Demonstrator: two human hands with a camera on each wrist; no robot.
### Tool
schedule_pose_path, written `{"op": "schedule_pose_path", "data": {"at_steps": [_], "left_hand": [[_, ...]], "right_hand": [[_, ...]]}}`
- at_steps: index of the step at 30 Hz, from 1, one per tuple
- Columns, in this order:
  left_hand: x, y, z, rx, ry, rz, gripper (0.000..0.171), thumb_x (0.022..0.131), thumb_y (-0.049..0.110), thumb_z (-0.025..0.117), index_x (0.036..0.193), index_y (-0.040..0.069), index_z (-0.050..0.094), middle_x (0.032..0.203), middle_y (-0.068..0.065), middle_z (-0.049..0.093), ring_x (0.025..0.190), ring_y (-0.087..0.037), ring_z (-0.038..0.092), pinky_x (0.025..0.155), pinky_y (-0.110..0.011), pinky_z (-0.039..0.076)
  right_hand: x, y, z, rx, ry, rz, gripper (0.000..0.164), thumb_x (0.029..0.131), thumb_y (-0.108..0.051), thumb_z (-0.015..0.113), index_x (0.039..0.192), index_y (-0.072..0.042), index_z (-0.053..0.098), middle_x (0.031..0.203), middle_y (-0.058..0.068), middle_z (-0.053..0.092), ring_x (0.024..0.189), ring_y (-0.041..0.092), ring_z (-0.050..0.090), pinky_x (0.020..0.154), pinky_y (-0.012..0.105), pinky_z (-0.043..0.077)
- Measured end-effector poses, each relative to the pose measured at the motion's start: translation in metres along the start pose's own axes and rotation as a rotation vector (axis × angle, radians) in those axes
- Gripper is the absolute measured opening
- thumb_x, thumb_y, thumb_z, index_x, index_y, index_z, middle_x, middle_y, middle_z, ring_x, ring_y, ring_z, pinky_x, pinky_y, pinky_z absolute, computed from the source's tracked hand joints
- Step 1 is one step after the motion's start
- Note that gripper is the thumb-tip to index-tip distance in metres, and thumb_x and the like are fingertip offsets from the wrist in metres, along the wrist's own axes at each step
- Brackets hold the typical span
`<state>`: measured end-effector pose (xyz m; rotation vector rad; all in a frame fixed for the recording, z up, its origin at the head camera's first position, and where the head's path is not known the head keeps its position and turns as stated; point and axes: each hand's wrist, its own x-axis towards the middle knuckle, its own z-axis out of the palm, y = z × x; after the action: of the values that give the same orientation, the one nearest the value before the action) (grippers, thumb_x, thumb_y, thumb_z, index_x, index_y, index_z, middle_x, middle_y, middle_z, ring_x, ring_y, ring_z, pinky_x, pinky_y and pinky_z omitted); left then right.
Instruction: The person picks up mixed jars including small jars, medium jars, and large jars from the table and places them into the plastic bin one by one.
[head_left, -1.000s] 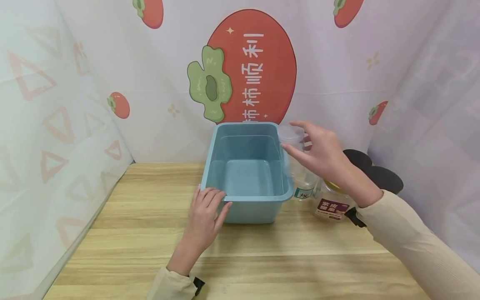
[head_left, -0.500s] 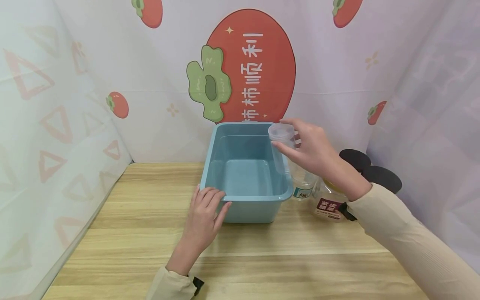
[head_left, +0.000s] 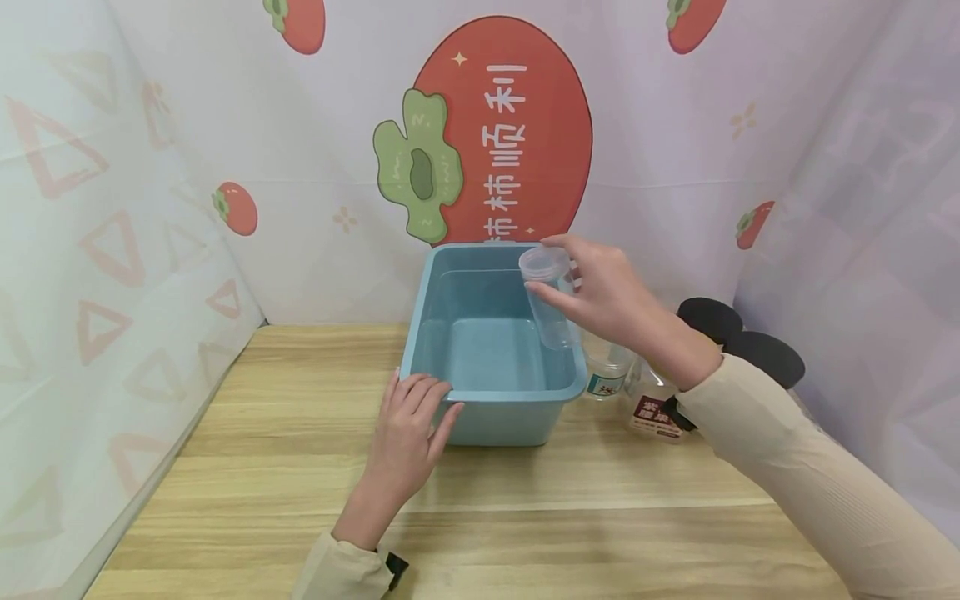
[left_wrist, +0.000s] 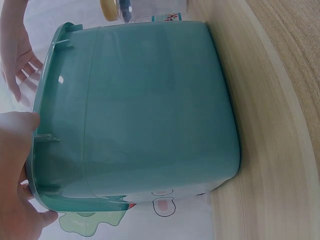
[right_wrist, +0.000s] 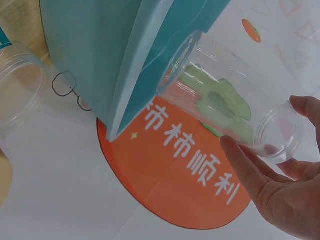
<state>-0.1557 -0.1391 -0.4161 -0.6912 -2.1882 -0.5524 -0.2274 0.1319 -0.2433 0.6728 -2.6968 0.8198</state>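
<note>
probably for steadiness, gripping blue bin [head_left: 498, 423] with left hand [head_left: 405, 429]; pinching clear jar [head_left: 553, 315] with right hand [head_left: 603, 287], over bin's right side.

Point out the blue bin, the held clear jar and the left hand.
Blue bin [head_left: 501, 423], head view, front wall.
Held clear jar [right_wrist: 223, 93], right wrist view, side wall.
Left hand [head_left: 407, 427], head view, back.

Loc: cloth-walled booth [head_left: 82, 250], bldg unclear | persimmon-print bkdrop [head_left: 300, 125] | wood-grain tbl [head_left: 570, 533]
</note>
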Motion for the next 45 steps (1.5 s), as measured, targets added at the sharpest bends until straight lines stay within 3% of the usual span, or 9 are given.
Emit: {"op": "schedule_pose_path", "data": {"at_steps": [12, 22, 30, 33, 36, 39, 45], "left_hand": [[0.000, 0.000, 0.000, 0.001, -0.003, -0.002, 0.055, 0.114, 0.045, 0.040, 0.109, 0.000, 0.071, 0.105, -0.014, 0.072, 0.112, -0.039, 0.063, 0.108, -0.074, 0.042], [0.000, 0.000, 0.000, 0.000, -0.009, -0.005, 0.053, 0.114, 0.044, 0.041, 0.110, 0.000, 0.071, 0.106, -0.014, 0.072, 0.112, -0.039, 0.063, 0.108, -0.074, 0.042], [0.001, 0.001, 0.000, 0.004, -0.013, -0.005, 0.054, 0.114, 0.044, 0.041, 0.110, 0.000, 0.071, 0.106, -0.014, 0.072, 0.112, -0.040, 0.063, 0.108, -0.074, 0.042], [0.001, 0.001, -0.001, 0.008, -0.012, -0.005, 0.055, 0.114, 0.045, 0.040, 0.110, 0.000, 0.072, 0.106, -0.014, 0.072, 0.112, -0.039, 0.063, 0.108, -0.074, 0.042], [0.001, 0.001, -0.001, 0.012, -0.013, -0.005, 0.056, 0.114, 0.045, 0.039, 0.110, 0.000, 0.072, 0.106, -0.014, 0.072, 0.112, -0.039, 0.063, 0.109, -0.073, 0.042], [0.001, 0.001, -0.001, 0.011, -0.012, -0.003, 0.053, 0.114, 0.044, 0.041, 0.110, 0.000, 0.072, 0.106, -0.014, 0.072, 0.112, -0.039, 0.063, 0.108, -0.073, 0.043], [0.001, 0.001, -0.001, 0.014, -0.013, 0.008, 0.048, 0.114, 0.041, 0.046, 0.110, 0.000, 0.071, 0.105, -0.014, 0.072, 0.112, -0.039, 0.064, 0.108, -0.073, 0.043]], "right_hand": [[0.012, -0.004, 0.009, -0.020, -0.032, -0.009, 0.059, 0.098, -0.028, 0.077, 0.145, -0.001, 0.055, 0.127, 0.022, 0.070, 0.094, 0.034, 0.070, 0.080, 0.047, 0.062], [0.020, -0.003, 0.017, -0.058, -0.058, -0.051, 0.058, 0.097, -0.027, 0.079, 0.141, 0.004, 0.057, 0.098, 0.018, 0.073, 0.073, 0.026, 0.061, 0.068, 0.038, 0.052], [0.024, -0.005, 0.020, -0.060, -0.086, -0.054, 0.059, 0.096, -0.028, 0.080, 0.140, 0.004, 0.058, 0.077, 0.011, 0.064, 0.064, 0.023, 0.055, 0.062, 0.034, 0.047], [0.026, -0.007, 0.021, -0.053, -0.102, -0.039, 0.061, 0.096, -0.029, 0.080, 0.142, 0.005, 0.056, 0.084, 0.013, 0.068, 0.068, 0.026, 0.058, 0.065, 0.036, 0.050], [0.027, -0.007, 0.021, -0.042, -0.111, -0.026, 0.064, 0.096, -0.029, 0.079, 0.145, 0.005, 0.054, 0.106, 0.020, 0.073, 0.089, 0.032, 0.069, 0.076, 0.042, 0.059], [0.026, -0.006, 0.019, -0.035, -0.101, -0.025, 0.066, 0.097, -0.029, 0.079, 0.146, 0.005, 0.052, 0.124, 0.025, 0.071, 0.108, 0.037, 0.070, 0.085, 0.049, 0.062], [0.020, -0.005, 0.013, -0.024, -0.082, -0.006, 0.063, 0.098, -0.028, 0.078, 0.146, 0.003, 0.052, 0.127, 0.027, 0.069, 0.100, 0.038, 0.072, 0.085, 0.051, 0.062]]}}
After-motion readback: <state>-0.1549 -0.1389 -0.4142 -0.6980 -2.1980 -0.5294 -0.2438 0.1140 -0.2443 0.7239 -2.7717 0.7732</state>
